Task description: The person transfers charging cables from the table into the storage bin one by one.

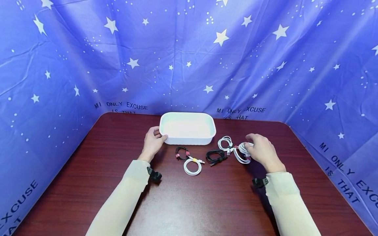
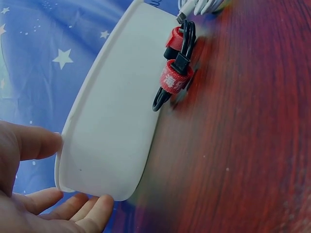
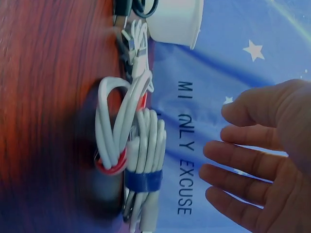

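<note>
A white plastic bin (image 1: 189, 141) stands at the back of the table. My left hand (image 1: 152, 141) holds its left end, the thumb at the rim and the fingers against the end wall (image 2: 102, 145). My right hand (image 1: 262, 150) hovers over the right-hand cables, fingers spread and apart from them in the right wrist view. Below it lie a white coiled cable with a blue strap (image 3: 150, 145) and another white cable with a red strap (image 3: 109, 131). Left of these are a white coiled cable (image 1: 225, 143) and a black coiled cable (image 1: 215, 156).
In front of the bin lie a small black cable with red straps (image 1: 180, 153) and a white cable with a yellow strap (image 1: 192, 167). Star-patterned blue cloth (image 1: 177, 59) hangs around the dark red table (image 1: 183, 203).
</note>
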Tool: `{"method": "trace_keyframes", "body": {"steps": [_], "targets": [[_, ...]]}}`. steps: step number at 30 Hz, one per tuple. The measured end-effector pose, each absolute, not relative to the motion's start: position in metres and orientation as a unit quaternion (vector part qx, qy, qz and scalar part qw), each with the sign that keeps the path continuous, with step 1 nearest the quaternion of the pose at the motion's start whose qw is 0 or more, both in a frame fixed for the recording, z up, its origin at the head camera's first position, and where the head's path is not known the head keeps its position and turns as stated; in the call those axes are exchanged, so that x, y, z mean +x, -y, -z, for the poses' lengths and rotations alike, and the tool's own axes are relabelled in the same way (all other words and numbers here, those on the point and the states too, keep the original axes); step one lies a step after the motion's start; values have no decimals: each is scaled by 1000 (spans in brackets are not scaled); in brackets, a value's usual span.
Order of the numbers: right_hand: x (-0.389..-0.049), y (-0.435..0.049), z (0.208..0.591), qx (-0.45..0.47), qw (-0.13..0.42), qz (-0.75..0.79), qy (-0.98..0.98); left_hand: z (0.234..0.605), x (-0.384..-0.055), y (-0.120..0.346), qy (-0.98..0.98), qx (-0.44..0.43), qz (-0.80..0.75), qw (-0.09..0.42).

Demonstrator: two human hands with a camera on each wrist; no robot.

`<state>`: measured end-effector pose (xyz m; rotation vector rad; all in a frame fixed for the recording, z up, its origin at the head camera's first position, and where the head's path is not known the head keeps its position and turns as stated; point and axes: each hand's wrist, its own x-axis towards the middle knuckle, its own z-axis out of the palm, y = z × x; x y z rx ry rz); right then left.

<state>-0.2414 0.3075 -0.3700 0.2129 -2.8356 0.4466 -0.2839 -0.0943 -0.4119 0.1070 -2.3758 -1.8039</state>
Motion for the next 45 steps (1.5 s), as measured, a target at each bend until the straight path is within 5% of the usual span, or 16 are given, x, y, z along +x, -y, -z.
{"method": "trace_keyframes", "body": {"steps": [22,45], "targets": [[-250,-344,385,169,85,-161,969,412,-284,96,781,37,619,70],[-249,-348,395,164,72,-139,974,413,-284,94,786,34,613,70]]}}
